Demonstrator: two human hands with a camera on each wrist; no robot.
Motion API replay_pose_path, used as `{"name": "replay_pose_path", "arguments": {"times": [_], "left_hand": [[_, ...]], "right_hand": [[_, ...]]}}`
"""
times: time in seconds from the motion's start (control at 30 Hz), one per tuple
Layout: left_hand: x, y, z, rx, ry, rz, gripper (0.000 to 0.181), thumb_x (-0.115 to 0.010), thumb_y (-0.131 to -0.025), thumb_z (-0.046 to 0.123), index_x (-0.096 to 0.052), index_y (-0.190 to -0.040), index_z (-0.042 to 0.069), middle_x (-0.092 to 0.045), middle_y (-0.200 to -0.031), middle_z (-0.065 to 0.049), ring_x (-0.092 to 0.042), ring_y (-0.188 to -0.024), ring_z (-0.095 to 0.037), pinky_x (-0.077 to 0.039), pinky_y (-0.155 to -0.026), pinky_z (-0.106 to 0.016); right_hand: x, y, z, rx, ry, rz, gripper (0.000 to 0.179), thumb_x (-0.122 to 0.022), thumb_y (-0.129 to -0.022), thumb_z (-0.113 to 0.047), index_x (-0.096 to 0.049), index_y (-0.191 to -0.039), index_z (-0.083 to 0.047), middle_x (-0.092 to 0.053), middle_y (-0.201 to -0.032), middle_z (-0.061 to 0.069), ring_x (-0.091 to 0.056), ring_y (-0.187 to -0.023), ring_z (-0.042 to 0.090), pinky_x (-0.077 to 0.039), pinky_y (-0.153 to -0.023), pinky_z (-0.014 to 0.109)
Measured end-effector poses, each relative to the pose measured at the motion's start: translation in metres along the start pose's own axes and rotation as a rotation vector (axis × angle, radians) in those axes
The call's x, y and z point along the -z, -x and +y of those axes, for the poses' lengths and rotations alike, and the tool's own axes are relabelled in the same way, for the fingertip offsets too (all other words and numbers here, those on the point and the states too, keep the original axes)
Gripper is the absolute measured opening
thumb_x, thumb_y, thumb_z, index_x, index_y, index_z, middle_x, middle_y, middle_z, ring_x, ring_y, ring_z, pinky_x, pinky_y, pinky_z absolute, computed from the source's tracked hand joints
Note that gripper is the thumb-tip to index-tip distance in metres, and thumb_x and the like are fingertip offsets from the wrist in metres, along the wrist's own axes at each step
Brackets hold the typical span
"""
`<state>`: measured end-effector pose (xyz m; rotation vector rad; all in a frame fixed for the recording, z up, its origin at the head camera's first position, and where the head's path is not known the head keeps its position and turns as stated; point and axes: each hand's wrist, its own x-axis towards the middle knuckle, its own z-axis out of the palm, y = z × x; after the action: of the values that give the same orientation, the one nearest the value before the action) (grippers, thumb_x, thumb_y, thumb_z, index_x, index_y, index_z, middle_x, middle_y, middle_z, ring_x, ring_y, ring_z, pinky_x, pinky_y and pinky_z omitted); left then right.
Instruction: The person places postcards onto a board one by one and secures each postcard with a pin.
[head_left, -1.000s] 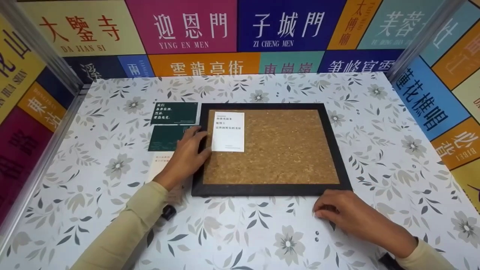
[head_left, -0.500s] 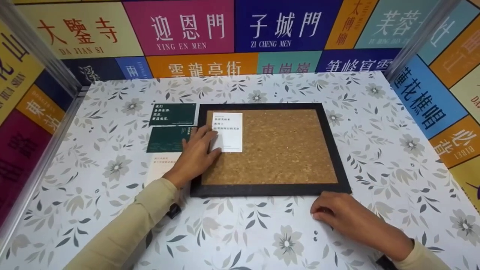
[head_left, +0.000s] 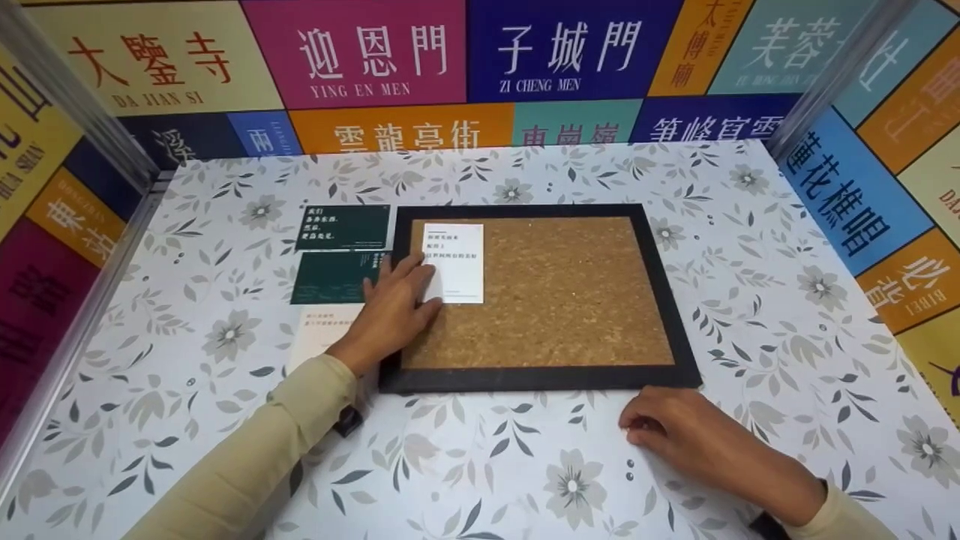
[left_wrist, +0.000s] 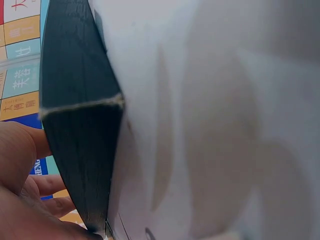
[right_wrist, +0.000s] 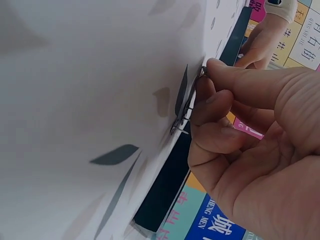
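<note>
A cork board (head_left: 562,300) in a black frame (head_left: 540,380) lies flat on the table. At its left end sits a white printed card (head_left: 461,262). My left hand (head_left: 394,307) rests over the frame's left side, fingers extended with their tips at the card's left edge. In the left wrist view the frame's dark edge (left_wrist: 82,130) stands beside that hand. Just in front of the frame's right corner is my right hand (head_left: 686,427), low at the table. Its thumb and forefinger pinch a small thumbtack (right_wrist: 204,70), mostly hidden. Several metal thumbtacks (right_wrist: 180,125) lie under those fingers.
Left of the frame lie two dark green cards (head_left: 345,227) and a cream card (head_left: 319,334), the latter partly under the left wrist. A floral sheet (head_left: 510,465) covers the table. Printed panels (head_left: 352,52) wall in the back and both sides.
My left hand has shifted right and slightly down, from the frame's left edge onto the card's edge. The right hand has stayed nearly in place. The view has drifted slightly.
</note>
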<state>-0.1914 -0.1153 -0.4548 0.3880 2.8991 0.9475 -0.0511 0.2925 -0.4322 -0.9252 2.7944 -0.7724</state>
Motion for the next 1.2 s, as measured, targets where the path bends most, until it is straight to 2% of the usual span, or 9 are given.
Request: {"name": "replay_pose_path", "arguments": {"times": [0.1, 0.37, 0.53, 0.63, 0.8, 0.9, 1.03, 1.2], "left_hand": [[-0.001, 0.0, -0.001, -0.001, 0.012, 0.005, 0.054, -0.073, -0.107, 0.023, -0.06, -0.156, 0.006, -0.038, -0.176, -0.017, -0.011, -0.16, -0.067, -0.007, -0.118, -0.09], [0.002, 0.002, 0.004, 0.014, 0.018, -0.001, 0.054, -0.072, -0.107, 0.022, -0.058, -0.157, 0.006, -0.037, -0.176, -0.016, -0.009, -0.161, -0.065, -0.006, -0.12, -0.088], [0.006, 0.004, 0.012, 0.04, -0.015, -0.036, 0.055, -0.069, -0.11, 0.025, -0.056, -0.16, 0.006, -0.034, -0.178, -0.016, -0.007, -0.162, -0.064, -0.007, -0.121, -0.087], [0.006, 0.003, 0.012, 0.051, -0.016, -0.036, 0.055, -0.068, -0.11, 0.025, -0.056, -0.16, 0.006, -0.034, -0.178, -0.014, -0.007, -0.162, -0.063, -0.006, -0.122, -0.085], [-0.011, -0.011, -0.009, 0.02, 0.002, 0.009, 0.052, -0.072, -0.108, 0.027, -0.061, -0.155, 0.009, -0.038, -0.177, -0.012, -0.007, -0.161, -0.065, -0.006, -0.119, -0.089], [-0.02, -0.018, -0.019, 0.008, -0.01, 0.015, 0.053, -0.072, -0.107, 0.029, -0.061, -0.155, 0.01, -0.038, -0.177, -0.011, -0.006, -0.161, -0.065, -0.007, -0.118, -0.09], [-0.02, -0.02, -0.02, 0.011, -0.021, 0.004, 0.054, -0.07, -0.108, 0.029, -0.058, -0.157, 0.011, -0.036, -0.178, -0.012, -0.005, -0.161, -0.065, -0.006, -0.118, -0.09], [-0.012, -0.012, -0.013, 0.022, -0.008, 0.002, 0.053, -0.07, -0.108, 0.027, -0.058, -0.157, 0.01, -0.036, -0.178, -0.013, -0.005, -0.161, -0.065, -0.004, -0.118, -0.09]], "right_hand": [[0.001, 0.0, -0.001, 0.003, 0.019, -0.013, 0.014, -0.088, -0.09, -0.005, -0.082, -0.097, -0.016, -0.075, -0.093, -0.007, -0.071, -0.086, 0.013, -0.062, -0.078, 0.038], [0.001, -0.002, 0.001, 0.053, 0.011, 0.013, 0.02, -0.088, -0.088, -0.002, -0.081, -0.093, -0.02, -0.074, -0.09, -0.009, -0.07, -0.084, 0.011, -0.061, -0.076, 0.036], [0.0, -0.003, 0.002, 0.084, 0.006, 0.075, 0.023, -0.09, -0.085, -0.002, -0.079, -0.092, -0.02, -0.073, -0.087, -0.01, -0.069, -0.081, 0.009, -0.06, -0.073, 0.034], [0.0, -0.004, 0.001, 0.087, 0.007, 0.112, 0.024, -0.092, -0.085, -0.002, -0.078, -0.09, -0.021, -0.073, -0.087, -0.013, -0.069, -0.081, 0.007, -0.059, -0.071, 0.032], [0.002, -0.008, -0.002, 0.073, -0.043, 0.124, 0.026, -0.091, -0.084, 0.004, -0.079, -0.092, -0.018, -0.074, -0.088, -0.009, -0.067, -0.081, 0.005, -0.057, -0.067, 0.027], [0.003, -0.01, -0.003, 0.071, -0.09, 0.138, 0.029, -0.09, -0.083, 0.008, -0.08, -0.094, -0.017, -0.075, -0.088, -0.006, -0.065, -0.08, 0.003, -0.055, -0.065, 0.023], [0.005, -0.015, -0.004, 0.07, -0.137, 0.145, 0.031, -0.087, -0.084, 0.012, -0.08, -0.095, -0.016, -0.076, -0.09, -0.005, -0.063, -0.078, 0.002, -0.054, -0.063, 0.02], [0.008, -0.024, -0.005, 0.061, -0.152, 0.144, 0.028, -0.086, -0.087, 0.01, -0.081, -0.097, -0.016, -0.078, -0.094, -0.006, -0.062, -0.078, 0.001, -0.053, -0.063, 0.021]]}}
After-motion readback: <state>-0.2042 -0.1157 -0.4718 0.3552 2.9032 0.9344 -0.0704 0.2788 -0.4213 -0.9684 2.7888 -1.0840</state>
